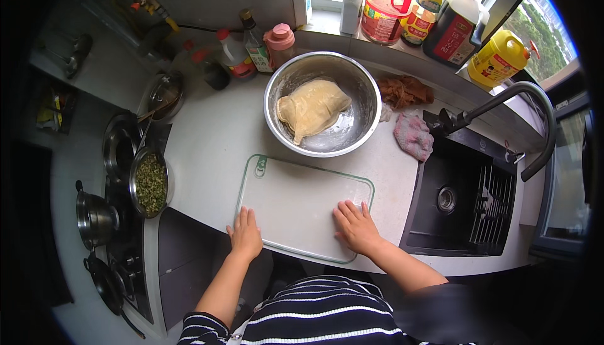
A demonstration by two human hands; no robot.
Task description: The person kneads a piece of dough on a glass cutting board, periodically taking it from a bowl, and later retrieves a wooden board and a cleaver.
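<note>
A white cutting board point(296, 203) with a green rim lies flat at the front of the counter. My left hand point(245, 235) rests at its left front edge, fingers stretched forward. On the board's right side lies my right hand point(357, 227), palm down with fingers spread. Neither hand holds anything. Just behind the board stands a large steel bowl point(368, 128) with a lump of pale dough point(314, 107) inside, apart from both hands.
A steel bowl of chopped green filling point(151, 184) sits left by the stove point(123, 150). To the right is a black sink point(447, 219) with a tall faucet point(546, 115) and a pinkish cloth point(413, 137) beside it. Several bottles point(255, 43) line the back.
</note>
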